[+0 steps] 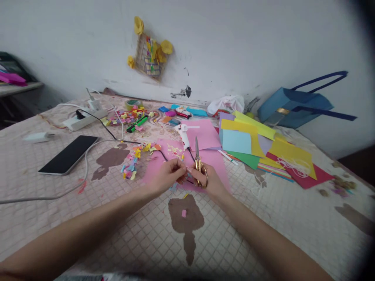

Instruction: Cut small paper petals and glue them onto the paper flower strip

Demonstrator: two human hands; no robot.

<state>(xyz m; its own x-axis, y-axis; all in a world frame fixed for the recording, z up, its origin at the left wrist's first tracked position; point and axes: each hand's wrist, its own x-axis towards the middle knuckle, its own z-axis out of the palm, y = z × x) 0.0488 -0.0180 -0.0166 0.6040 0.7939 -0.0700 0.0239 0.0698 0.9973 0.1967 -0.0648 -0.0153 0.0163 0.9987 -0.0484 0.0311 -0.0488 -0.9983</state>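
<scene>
My right hand (211,180) is closed round a pair of scissors (197,159) with gold handles, its blades pointing away from me. My left hand (170,175) is pinched close beside it, fingertips almost meeting those of the right; whatever is between them is too small to make out. Below both hands lies a pink paper sheet (218,168) with small cut scraps (175,150) on it. Just beyond, a white glue gun (184,136) rests on the paper, its dark cord running toward my hands. A strand of colourful paper bits (131,166) curves at the left.
Left are a phone (68,155), a charger (39,136), cables and a power strip (84,119). A green cutter (137,124) lies near paper pieces. Coloured sheets (236,141), white string (294,166) and a blue bag (293,107) are at the right. The wall stands behind.
</scene>
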